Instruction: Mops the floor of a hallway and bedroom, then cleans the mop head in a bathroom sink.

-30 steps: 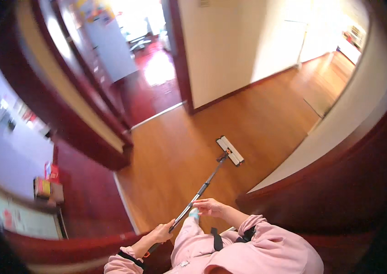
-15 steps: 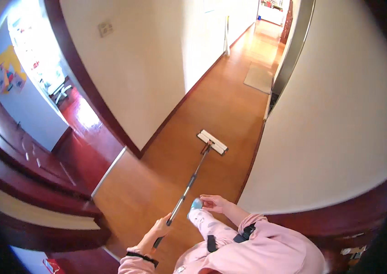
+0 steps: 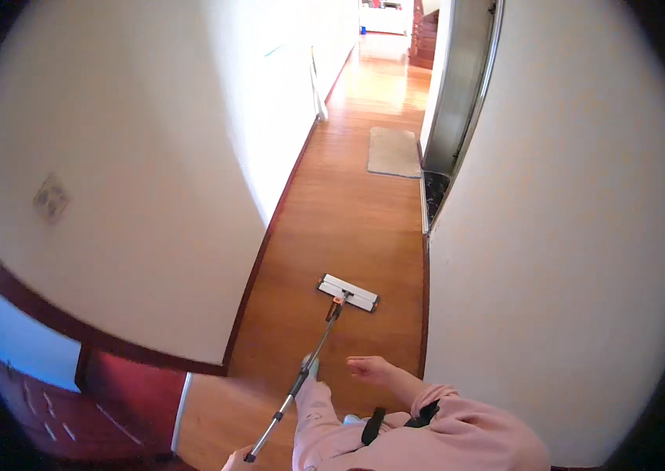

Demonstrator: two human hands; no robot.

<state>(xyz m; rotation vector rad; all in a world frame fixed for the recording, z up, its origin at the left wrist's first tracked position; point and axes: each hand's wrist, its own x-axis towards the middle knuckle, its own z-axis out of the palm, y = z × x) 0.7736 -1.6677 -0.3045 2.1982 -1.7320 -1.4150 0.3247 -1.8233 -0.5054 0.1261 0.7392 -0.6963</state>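
Note:
A flat mop lies with its white rectangular head (image 3: 360,297) on the wooden floor ahead of me. Its silver and black telescopic pole (image 3: 318,348) slants back toward my left side. At the lower edge my left hand (image 3: 235,459) is closed round the pole's near part; the frame cuts off most of that hand. My right hand (image 3: 376,370) hovers free at the right of the pole, fingers loosely bent and apart, touching nothing. Below it are my pink-clad legs, and one foot in a light blue slipper (image 3: 311,366) shows beside the pole.
White walls with dark red skirting border the narrow corridor. A beige mat (image 3: 394,152) lies farther along, beside a doorway (image 3: 458,86) on the right. Some long-handled white thing (image 3: 317,90) leans on the left wall. A pale threshold strip (image 3: 182,412) crosses the floor at lower left.
My view has turned left-to-right toward the corridor, and I have moved forward along it. The mop head now sits lower in view, and my left hand has dropped to the lower edge.

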